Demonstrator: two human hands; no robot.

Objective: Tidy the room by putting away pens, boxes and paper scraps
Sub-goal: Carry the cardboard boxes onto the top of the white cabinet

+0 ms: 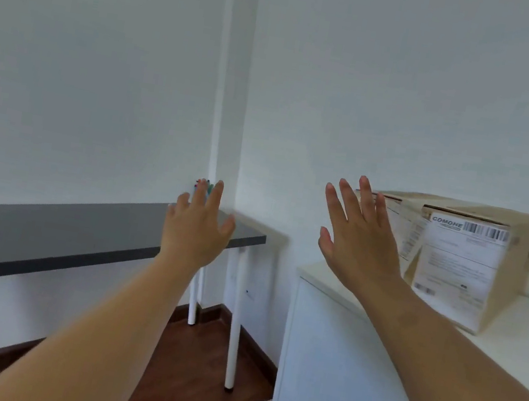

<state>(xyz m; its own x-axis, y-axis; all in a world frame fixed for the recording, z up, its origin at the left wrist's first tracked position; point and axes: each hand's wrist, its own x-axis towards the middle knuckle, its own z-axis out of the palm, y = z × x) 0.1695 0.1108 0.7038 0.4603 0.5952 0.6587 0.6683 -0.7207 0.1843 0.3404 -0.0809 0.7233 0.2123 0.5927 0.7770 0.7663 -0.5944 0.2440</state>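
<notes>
Both hands are raised with fingers spread, holding nothing. The left hand (199,223) hovers over the black desk (43,234). The right hand (359,236) is near the cardboard box (468,263).

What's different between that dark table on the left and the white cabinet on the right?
The table has a black top; the cabinet is white all over. The table stands on thin white legs with open space beneath, while the cabinet is a closed body. The table carries what look like coloured pens at its far end; the cabinet carries cardboard boxes. Both have flat tops bearing things to tidy.
</notes>
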